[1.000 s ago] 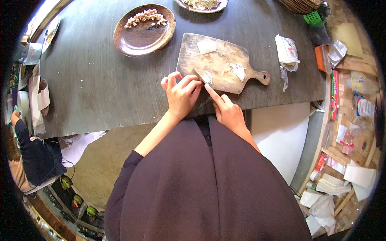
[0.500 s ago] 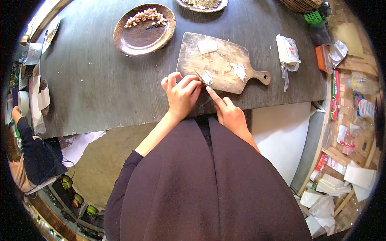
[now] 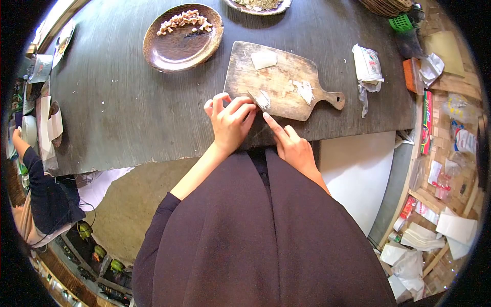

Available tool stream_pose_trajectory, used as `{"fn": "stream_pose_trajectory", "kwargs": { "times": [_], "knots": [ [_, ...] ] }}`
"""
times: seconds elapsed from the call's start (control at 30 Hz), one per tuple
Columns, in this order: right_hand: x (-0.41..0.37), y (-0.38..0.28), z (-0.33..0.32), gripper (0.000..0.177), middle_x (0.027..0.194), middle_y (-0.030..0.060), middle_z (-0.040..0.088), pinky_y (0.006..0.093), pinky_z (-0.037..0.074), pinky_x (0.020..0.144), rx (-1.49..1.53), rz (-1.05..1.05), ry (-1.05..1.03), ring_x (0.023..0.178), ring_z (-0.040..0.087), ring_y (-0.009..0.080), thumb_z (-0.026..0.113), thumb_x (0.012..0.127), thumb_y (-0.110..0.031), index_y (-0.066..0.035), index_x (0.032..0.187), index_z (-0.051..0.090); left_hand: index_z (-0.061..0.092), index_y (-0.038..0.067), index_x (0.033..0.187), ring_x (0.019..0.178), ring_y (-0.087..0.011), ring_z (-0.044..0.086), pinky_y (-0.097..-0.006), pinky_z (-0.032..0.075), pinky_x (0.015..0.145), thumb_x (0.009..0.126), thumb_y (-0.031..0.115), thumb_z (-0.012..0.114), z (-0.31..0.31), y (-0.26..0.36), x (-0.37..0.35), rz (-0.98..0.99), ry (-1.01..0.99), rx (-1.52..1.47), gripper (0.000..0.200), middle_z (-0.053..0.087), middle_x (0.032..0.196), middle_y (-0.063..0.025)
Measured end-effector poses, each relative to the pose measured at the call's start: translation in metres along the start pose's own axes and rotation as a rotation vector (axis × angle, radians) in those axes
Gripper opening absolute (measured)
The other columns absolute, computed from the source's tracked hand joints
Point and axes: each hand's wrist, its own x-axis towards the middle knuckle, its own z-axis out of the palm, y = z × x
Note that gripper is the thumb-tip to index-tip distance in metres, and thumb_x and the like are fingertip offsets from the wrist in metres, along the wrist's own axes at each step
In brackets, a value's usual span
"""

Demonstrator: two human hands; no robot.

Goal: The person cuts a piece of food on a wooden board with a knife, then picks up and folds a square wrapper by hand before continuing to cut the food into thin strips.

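Note:
On the near edge of a wooden cutting board (image 3: 279,77), my right hand (image 3: 292,148) grips a knife (image 3: 257,100), index finger stretched along it; the handle is hidden under the palm. My left hand (image 3: 231,123) has its fingers bent and pinched at the board's near left corner, right beside the blade. What those fingertips press on is hidden. Thin white slivers (image 3: 264,100) lie against the blade's right side. Farther back on the board rests a flat white piece (image 3: 264,60), and a small pile of white shreds (image 3: 304,92) sits near the board's handle.
A brown plate (image 3: 179,53) with chopped pale-brown pieces and dark bits stands behind the board to the left. Another plate (image 3: 260,7) of food is at the far edge. A white plastic packet (image 3: 367,65) lies right. Another person's arm (image 3: 31,156) shows at far left.
The knife blade has shifted very slightly at the white slivers. Both hands stay almost in place, and the other person's hand at far left has moved a little upward.

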Motion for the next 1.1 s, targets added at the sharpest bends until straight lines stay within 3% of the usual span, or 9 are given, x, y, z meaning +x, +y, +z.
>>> {"fn": "stream_pose_trajectory", "kwargs": {
  "times": [0.13,0.23,0.37,0.53,0.63,0.93,1.1],
  "knots": [
    [0.002,-0.002,-0.003,0.072,0.086,0.0121,0.056,0.0473,0.057,0.060,-0.035,0.046,-0.068,0.065,0.066,0.0361,0.063,0.095,-0.009,-0.037,0.157,0.040,0.077,0.022,0.088,0.102,-0.0220,0.054,-0.0434,0.031,0.098,0.074,0.020,0.084,0.000,0.000,0.000,-0.001,0.005,0.002,0.016,0.073,0.101,0.0117],
    [0.007,0.003,0.005,0.070,0.084,0.0126,0.055,0.0460,0.057,0.053,-0.058,-0.006,0.004,0.057,0.065,0.0336,0.061,0.097,-0.013,-0.041,0.158,0.038,0.077,0.022,0.087,0.102,-0.0218,0.054,-0.0433,0.032,0.097,0.075,0.020,0.084,0.001,0.000,0.000,-0.004,0.006,-0.004,0.015,0.073,0.101,0.0121],
    [0.006,0.003,0.001,0.071,0.084,0.0120,0.056,0.0457,0.057,0.052,-0.040,0.004,0.028,0.057,0.065,0.0332,0.061,0.097,-0.013,-0.041,0.158,0.038,0.075,0.023,0.088,0.104,-0.0214,0.052,-0.0446,0.030,0.096,0.078,0.023,0.081,0.003,-0.001,-0.001,0.011,0.031,-0.005,0.011,0.071,0.102,0.0130],
    [0.002,0.000,-0.004,0.074,0.085,0.0115,0.056,0.0478,0.057,0.059,-0.031,0.025,-0.058,0.063,0.065,0.0360,0.065,0.094,-0.009,-0.040,0.157,0.040,0.076,0.022,0.087,0.102,-0.0220,0.053,-0.0437,0.032,0.097,0.074,0.020,0.084,0.001,0.001,0.000,0.000,0.014,0.001,0.015,0.073,0.101,0.0118],
    [0.002,0.002,0.000,0.071,0.082,0.0116,0.054,0.0461,0.057,0.052,-0.028,-0.020,-0.002,0.056,0.065,0.0334,0.061,0.097,-0.012,-0.042,0.157,0.038,0.075,0.022,0.088,0.103,-0.0224,0.053,-0.0440,0.032,0.098,0.074,0.020,0.084,0.000,0.001,0.000,-0.002,0.004,0.005,0.017,0.073,0.102,0.0114],
    [0.012,0.001,0.009,0.085,0.086,0.0128,0.058,0.0468,0.059,0.054,-0.060,-0.018,0.014,0.059,0.067,0.0339,0.061,0.088,-0.004,-0.043,0.159,0.034,0.075,0.022,0.089,0.105,-0.0223,0.053,-0.0453,0.030,0.097,0.077,0.022,0.080,0.003,-0.002,-0.003,0.010,0.009,0.003,0.013,0.071,0.103,0.0113],
    [0.007,-0.001,0.000,0.081,0.087,0.0139,0.059,0.0470,0.059,0.056,-0.036,-0.017,-0.009,0.060,0.068,0.0346,0.060,0.091,-0.005,-0.042,0.158,0.035,0.075,0.022,0.088,0.105,-0.0224,0.053,-0.0456,0.031,0.097,0.077,0.023,0.081,0.004,-0.002,-0.003,0.011,0.026,0.005,0.013,0.071,0.103,0.0110]
  ]
}}
